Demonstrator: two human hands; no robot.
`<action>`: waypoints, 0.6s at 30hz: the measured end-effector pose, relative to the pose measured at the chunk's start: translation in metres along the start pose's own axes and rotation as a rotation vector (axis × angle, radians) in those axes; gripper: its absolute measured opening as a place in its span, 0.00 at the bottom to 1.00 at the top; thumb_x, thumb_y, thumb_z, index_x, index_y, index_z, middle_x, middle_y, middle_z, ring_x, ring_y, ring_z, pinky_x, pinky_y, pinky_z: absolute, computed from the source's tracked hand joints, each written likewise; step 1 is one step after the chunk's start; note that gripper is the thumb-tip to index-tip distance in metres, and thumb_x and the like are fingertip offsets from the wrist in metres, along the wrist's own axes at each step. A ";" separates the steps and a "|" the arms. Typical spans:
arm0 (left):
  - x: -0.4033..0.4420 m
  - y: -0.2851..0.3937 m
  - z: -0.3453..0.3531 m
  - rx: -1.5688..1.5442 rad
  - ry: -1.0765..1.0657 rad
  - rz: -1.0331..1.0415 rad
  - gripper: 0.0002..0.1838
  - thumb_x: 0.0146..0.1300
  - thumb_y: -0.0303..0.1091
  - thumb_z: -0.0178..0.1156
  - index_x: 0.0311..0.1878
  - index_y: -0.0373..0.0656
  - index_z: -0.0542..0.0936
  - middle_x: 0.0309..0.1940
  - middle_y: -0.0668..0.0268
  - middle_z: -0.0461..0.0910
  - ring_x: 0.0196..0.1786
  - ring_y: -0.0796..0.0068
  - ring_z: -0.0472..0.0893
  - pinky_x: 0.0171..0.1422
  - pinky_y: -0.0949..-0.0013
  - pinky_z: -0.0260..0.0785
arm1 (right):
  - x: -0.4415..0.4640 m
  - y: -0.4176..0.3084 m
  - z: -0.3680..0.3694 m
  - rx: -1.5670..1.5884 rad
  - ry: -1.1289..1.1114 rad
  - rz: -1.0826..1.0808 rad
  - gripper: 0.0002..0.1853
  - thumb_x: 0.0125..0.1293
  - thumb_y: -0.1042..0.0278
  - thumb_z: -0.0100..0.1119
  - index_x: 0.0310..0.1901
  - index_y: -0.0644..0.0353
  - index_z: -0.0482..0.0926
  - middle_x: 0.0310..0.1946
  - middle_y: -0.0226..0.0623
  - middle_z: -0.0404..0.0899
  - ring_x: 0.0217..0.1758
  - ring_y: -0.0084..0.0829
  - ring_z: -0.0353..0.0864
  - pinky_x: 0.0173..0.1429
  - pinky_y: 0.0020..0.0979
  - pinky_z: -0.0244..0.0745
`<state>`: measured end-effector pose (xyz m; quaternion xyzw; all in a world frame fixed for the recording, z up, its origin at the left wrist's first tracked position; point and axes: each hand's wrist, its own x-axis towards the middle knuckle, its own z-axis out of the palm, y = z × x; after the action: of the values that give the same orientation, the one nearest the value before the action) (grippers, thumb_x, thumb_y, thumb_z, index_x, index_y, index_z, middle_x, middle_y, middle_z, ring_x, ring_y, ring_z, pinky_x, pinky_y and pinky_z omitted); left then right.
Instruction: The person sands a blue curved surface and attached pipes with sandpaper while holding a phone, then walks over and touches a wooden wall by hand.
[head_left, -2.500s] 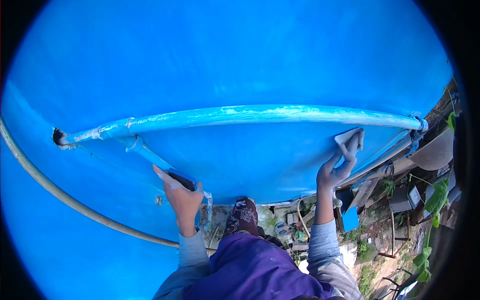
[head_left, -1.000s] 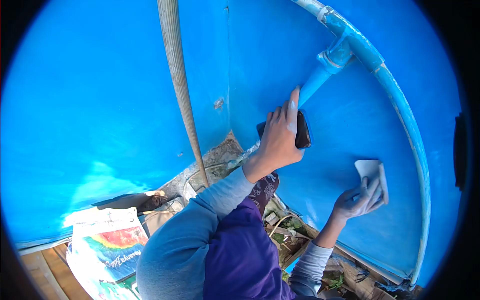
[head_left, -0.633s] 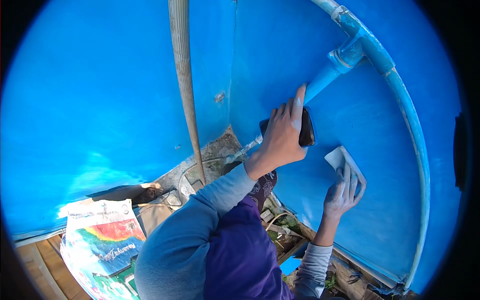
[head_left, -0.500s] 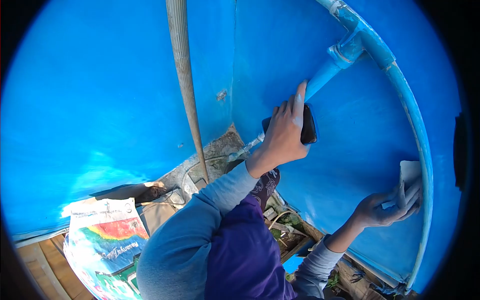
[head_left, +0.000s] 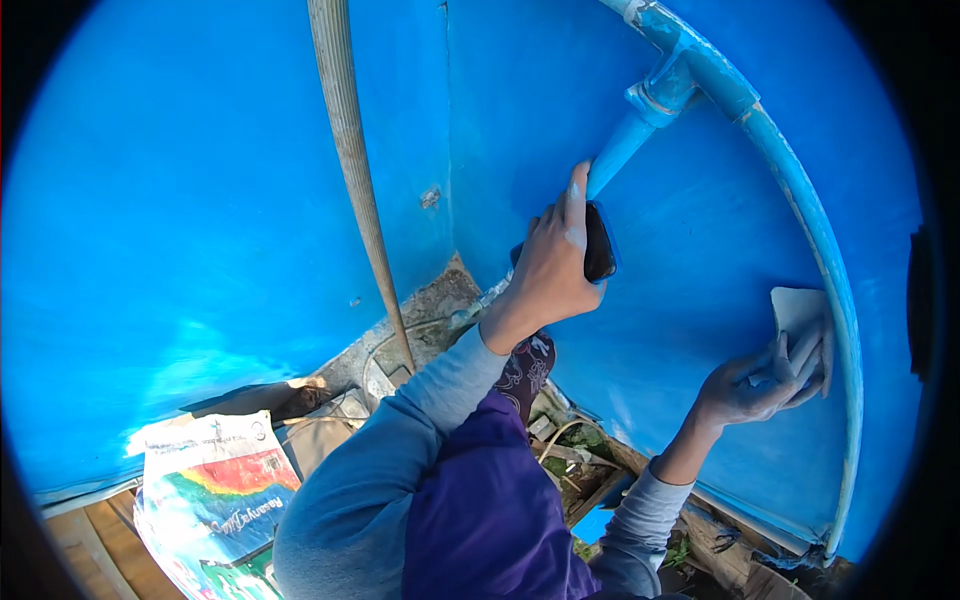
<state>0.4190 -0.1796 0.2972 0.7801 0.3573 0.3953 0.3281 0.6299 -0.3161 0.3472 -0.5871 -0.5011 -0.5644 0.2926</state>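
My left hand [head_left: 550, 272] is wrapped round a dark smartphone [head_left: 601, 246], with one finger stretched up towards a blue pipe [head_left: 622, 150]. Much of the phone is hidden behind my fingers. On the right, my dusty right hand [head_left: 752, 388] presses a pale, stiff sheet that looks like sandpaper [head_left: 797, 308] against the blue wall [head_left: 690, 290]. The sheet's upper part shows above my fingers, close to the curved blue pipe [head_left: 838, 285]; its lower part is covered.
A ribbed pole [head_left: 357, 150] leans at the wall corner on the left. A printed sack [head_left: 222, 480] lies at the lower left. Rubble and wood scraps [head_left: 585, 460] lie along the wall's foot. The pipe's tee joint [head_left: 672, 82] is at the upper right.
The view has shifted slightly, so the pipes and pole appear farther left. My right hand has slid a little upward along the wall with the sheet. My left hand still grips the phone.
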 end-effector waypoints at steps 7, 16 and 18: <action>0.000 0.001 -0.004 -0.024 0.048 0.037 0.63 0.43 0.24 0.73 0.77 0.34 0.39 0.64 0.32 0.65 0.65 0.33 0.70 0.67 0.48 0.66 | -0.059 -0.028 -0.008 0.272 -0.500 -0.167 0.10 0.66 0.82 0.59 0.46 0.58 0.76 0.53 0.38 0.84 0.60 0.40 0.81 0.71 0.54 0.65; 0.000 -0.003 0.004 0.035 0.087 0.059 0.62 0.44 0.23 0.72 0.77 0.35 0.39 0.47 0.44 0.74 0.51 0.39 0.77 0.57 0.49 0.70 | -0.070 -0.038 -0.002 0.257 -0.526 -0.161 0.04 0.68 0.73 0.57 0.34 0.55 0.74 0.53 0.32 0.85 0.56 0.34 0.82 0.66 0.48 0.70; 0.001 -0.001 -0.001 0.002 0.014 -0.015 0.62 0.44 0.23 0.72 0.77 0.35 0.39 0.46 0.45 0.74 0.50 0.41 0.77 0.56 0.49 0.70 | -0.094 -0.034 -0.009 0.254 -0.652 -0.225 0.05 0.69 0.72 0.56 0.34 0.55 0.74 0.53 0.31 0.84 0.55 0.33 0.82 0.65 0.49 0.71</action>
<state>0.4181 -0.1779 0.2970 0.7750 0.3658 0.3980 0.3274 0.6084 -0.3370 0.2513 -0.6363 -0.6957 -0.3093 0.1242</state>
